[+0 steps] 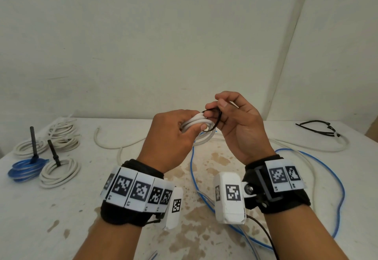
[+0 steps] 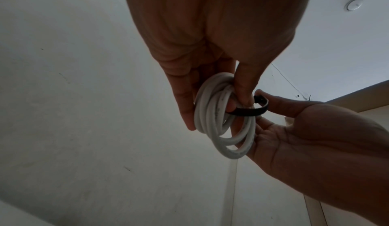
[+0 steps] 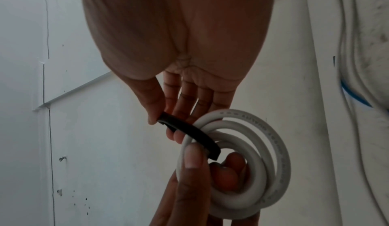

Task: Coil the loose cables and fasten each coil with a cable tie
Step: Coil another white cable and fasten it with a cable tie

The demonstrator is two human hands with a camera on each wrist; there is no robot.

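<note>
My left hand (image 1: 185, 128) grips a small white cable coil (image 1: 197, 123) above the table, thumb pressed on its loops. In the left wrist view the coil (image 2: 212, 114) hangs between my fingers. A black cable tie (image 1: 214, 119) loops through the coil. My right hand (image 1: 219, 106) pinches the tie's end between thumb and forefinger. The right wrist view shows the tie (image 3: 189, 131) crossing the coil (image 3: 263, 146), with my right fingers (image 3: 155, 111) on its tip.
At the left lie several coils: a blue coil (image 1: 26, 168) and a white coil (image 1: 59, 170), each with a black tie sticking up. A loose blue cable (image 1: 327, 177) and a loose white cable (image 1: 110, 145) snake over the stained table (image 1: 61, 218). Spare black ties (image 1: 317, 127) lie far right.
</note>
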